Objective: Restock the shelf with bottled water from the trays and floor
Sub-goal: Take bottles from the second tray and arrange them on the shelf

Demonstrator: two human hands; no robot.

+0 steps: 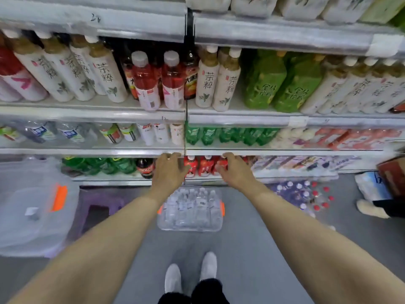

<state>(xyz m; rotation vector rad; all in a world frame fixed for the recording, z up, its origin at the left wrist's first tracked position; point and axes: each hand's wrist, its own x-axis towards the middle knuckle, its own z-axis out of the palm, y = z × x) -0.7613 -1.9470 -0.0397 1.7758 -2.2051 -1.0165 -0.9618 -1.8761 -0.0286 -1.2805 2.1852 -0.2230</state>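
- Grey floor [252, 249] ran before stocked shelves [87, 113]; a clear tray [190, 228] of water bottles [190, 207] sat there.
- Left hand [168, 170] and right hand [232, 170] reached among bottom-shelf red bottles [205, 166]; grip unclear.

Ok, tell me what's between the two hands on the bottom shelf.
Red-labelled bottles stand on the bottom shelf between the left hand and the right hand, seen in the head view.
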